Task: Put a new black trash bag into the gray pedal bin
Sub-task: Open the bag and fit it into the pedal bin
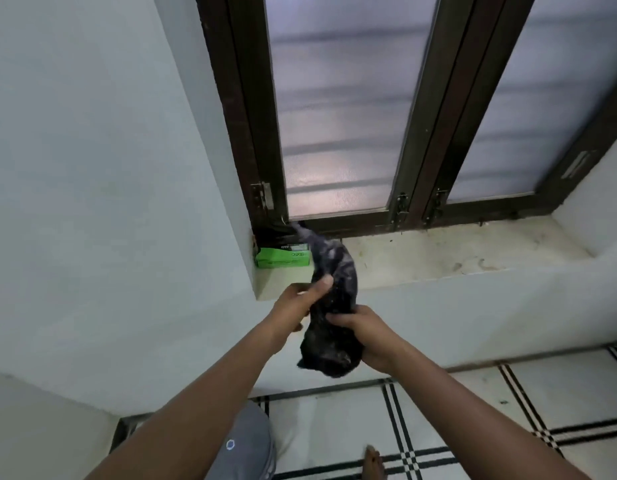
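A folded black trash bag [334,306] hangs in front of the window ledge, its thin upper end trailing back toward a green box [282,258] of bags in the ledge's left corner. My left hand [300,303] grips the bag's upper part. My right hand [365,336] grips its bunched lower part. The gray pedal bin [243,445] shows only as a rounded gray lid at the bottom edge, below my left forearm.
A stained stone window ledge [438,258] runs to the right under a dark-framed frosted window [341,116]. White walls flank it on the left and below. The floor [507,410] is white tile with black stripes. A bare foot [372,462] is near the bin.
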Demonstrator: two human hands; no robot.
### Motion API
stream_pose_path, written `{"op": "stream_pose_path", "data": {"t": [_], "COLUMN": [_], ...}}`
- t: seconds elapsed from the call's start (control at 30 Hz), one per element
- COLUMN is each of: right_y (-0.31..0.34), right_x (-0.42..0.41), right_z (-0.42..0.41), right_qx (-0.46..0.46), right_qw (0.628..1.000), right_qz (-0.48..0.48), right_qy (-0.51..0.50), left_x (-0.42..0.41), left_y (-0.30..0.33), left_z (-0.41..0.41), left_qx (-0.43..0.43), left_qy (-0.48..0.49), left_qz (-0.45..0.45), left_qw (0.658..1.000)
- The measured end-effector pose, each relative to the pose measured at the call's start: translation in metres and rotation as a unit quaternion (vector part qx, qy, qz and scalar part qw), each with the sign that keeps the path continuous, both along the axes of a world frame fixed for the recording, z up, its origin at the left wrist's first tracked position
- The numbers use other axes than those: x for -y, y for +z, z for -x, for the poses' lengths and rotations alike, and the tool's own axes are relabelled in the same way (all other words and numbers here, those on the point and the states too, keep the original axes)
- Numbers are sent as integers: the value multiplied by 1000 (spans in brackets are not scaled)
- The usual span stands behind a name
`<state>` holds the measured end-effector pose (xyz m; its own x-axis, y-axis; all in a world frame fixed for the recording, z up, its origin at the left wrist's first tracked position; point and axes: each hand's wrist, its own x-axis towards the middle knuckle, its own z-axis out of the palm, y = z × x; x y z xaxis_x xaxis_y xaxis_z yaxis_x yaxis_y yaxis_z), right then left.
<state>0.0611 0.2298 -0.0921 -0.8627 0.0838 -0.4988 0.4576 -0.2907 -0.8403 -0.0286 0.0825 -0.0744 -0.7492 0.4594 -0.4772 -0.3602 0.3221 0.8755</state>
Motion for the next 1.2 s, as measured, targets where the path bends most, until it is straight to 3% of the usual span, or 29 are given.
{"op": "stream_pose_path", "data": {"t": [0.1,0.13,0.2,0.27,0.33,0.47,0.57,0.63,0.67,0.73,0.77,0.8,0.83,0.87,0.93,1.03,1.2], "right_y": [8,9,8,5,2,7,10,8,7,5,8,13,18,28,39,39,35], "right_x": [27,34,49,65,82,109,119,126,129,133,137,141,147,155,167,185,205], "right_z": [-6,-9,-20,-37,-51,-64,-69,-76,-81,-96,-105,-116,-125,-137,-154,-175,-193], "right_qx": [27,42,60,73,80,68,85,84,81,47,14,-21,-38,-26,35,53,86], "right_qw": [991,989,991,997,997,986,968,965,959,902,880,884,917,962,998,998,963], "right_qz": [110,113,65,-7,-10,63,74,-9,-109,-374,-435,-435,-366,-237,-20,28,215], "right_qy": [-72,-91,-96,-38,-3,-141,-223,-248,-250,-211,-190,-170,-155,-131,-47,2,-139], "left_x": [44,55,73,84,91,108,123,135,139,145,148,150,152,156,163,179,221], "left_y": [-14,-19,-26,-29,-30,-21,-14,-10,-9,-8,-9,-10,-10,-9,-8,-2,3], "left_z": [-13,-18,-28,-39,-49,-77,-92,-105,-112,-126,-133,-141,-148,-159,-178,-208,-240], "left_qx": [67,62,39,21,-5,32,90,81,71,37,15,-9,-35,-57,-84,-52,99], "left_qy": [-139,-144,-71,21,58,67,51,31,40,100,134,160,176,182,179,181,280], "left_qz": [-15,-7,-1,-9,0,-2,-87,-127,-129,-107,-87,-65,-46,-30,-13,-27,-103], "left_qw": [988,988,997,1000,998,997,991,988,988,989,987,985,983,981,980,982,949]}}
